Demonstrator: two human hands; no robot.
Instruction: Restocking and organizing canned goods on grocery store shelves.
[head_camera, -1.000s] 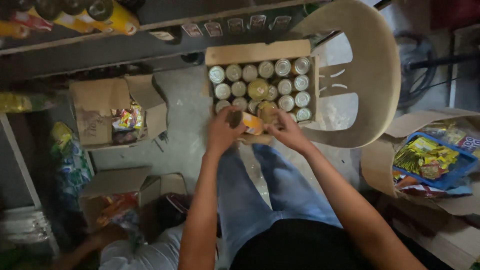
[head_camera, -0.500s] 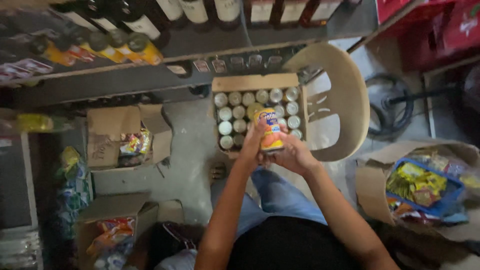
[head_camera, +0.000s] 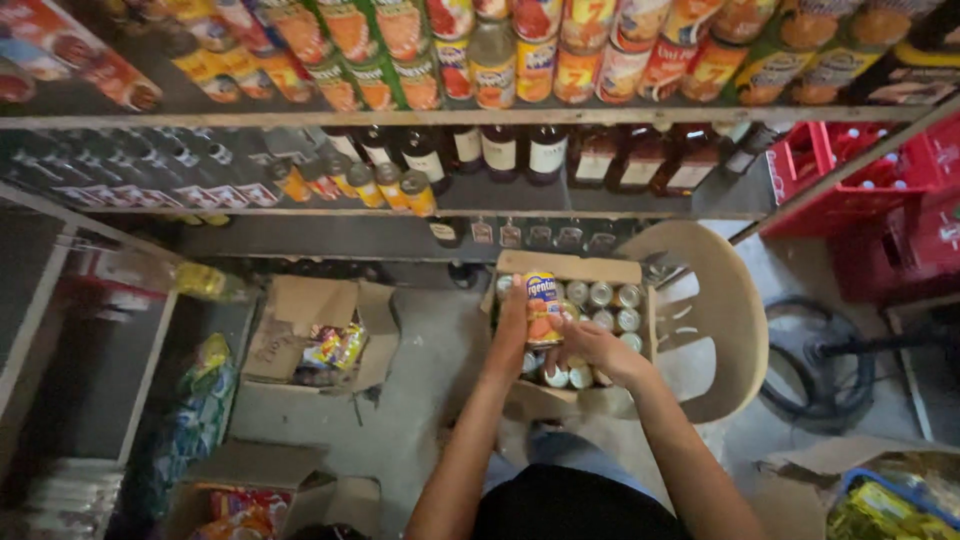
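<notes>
Above the open carton (head_camera: 520, 266) of tins, left hand (head_camera: 513, 322) clasps the upright orange can (head_camera: 542, 309), right hand (head_camera: 592, 347) cupping its base, long axis vertical.

This is a small grocery shop or its stockroom. Metal shelves (head_camera: 480, 118) run across the top of the view, packed tight with rows of cans (head_camera: 590, 45) in bright labels, and a lower shelf holds dark glass bottles (head_camera: 500, 150) standing side by side with small price tags (head_camera: 540, 237) clipped along its edge. Open cardboard boxes (head_camera: 310, 335) of packaged snacks sit on the concrete floor (head_camera: 420, 400), and another box of tins (head_camera: 575, 300) rests on a plastic chair (head_camera: 730, 320). Red bottle crates (head_camera: 860, 170) are stacked at the right, beside a floor fan (head_camera: 830, 360).
</notes>
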